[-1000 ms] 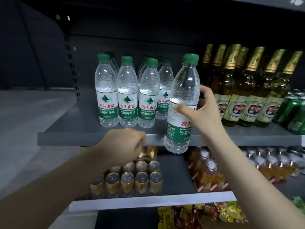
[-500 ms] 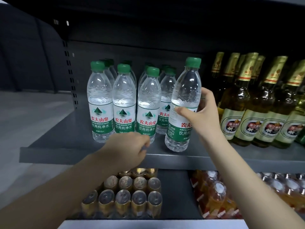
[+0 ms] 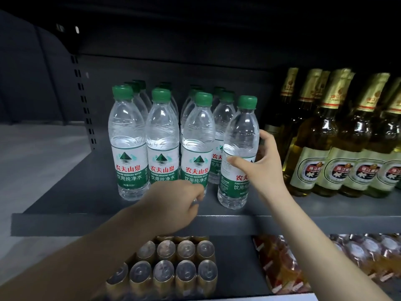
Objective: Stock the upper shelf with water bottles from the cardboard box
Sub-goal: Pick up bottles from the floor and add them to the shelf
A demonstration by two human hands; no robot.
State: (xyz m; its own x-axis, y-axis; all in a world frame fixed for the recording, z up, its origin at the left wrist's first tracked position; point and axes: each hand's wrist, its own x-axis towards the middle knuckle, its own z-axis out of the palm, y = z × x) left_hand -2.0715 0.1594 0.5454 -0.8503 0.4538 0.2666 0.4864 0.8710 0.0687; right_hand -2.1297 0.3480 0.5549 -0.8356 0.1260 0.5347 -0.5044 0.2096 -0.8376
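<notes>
A clear water bottle point(image 3: 239, 135) with a green cap and green label stands on the grey upper shelf point(image 3: 86, 198), at the right end of the front row. My right hand point(image 3: 258, 166) grips it round the middle, thumb in front, fingers behind. Several matching water bottles point(image 3: 161, 140) stand in rows to its left. My left hand point(image 3: 175, 203) hovers low in front of the third front bottle, fingers curled near its base; whether it touches the bottle I cannot tell. The cardboard box is out of view.
Green glass beer bottles point(image 3: 325, 148) with gold foil necks crowd the shelf right of the water. On the lower shelf sit gold-topped cans point(image 3: 173, 263) and orange drink bottles point(image 3: 293, 263). Bare shelf surface lies left of the water bottles.
My right hand has carried the bottle from below the shelf edge up onto the shelf and set it beside the front row. My left hand rose from the shelf lip toward the bottles.
</notes>
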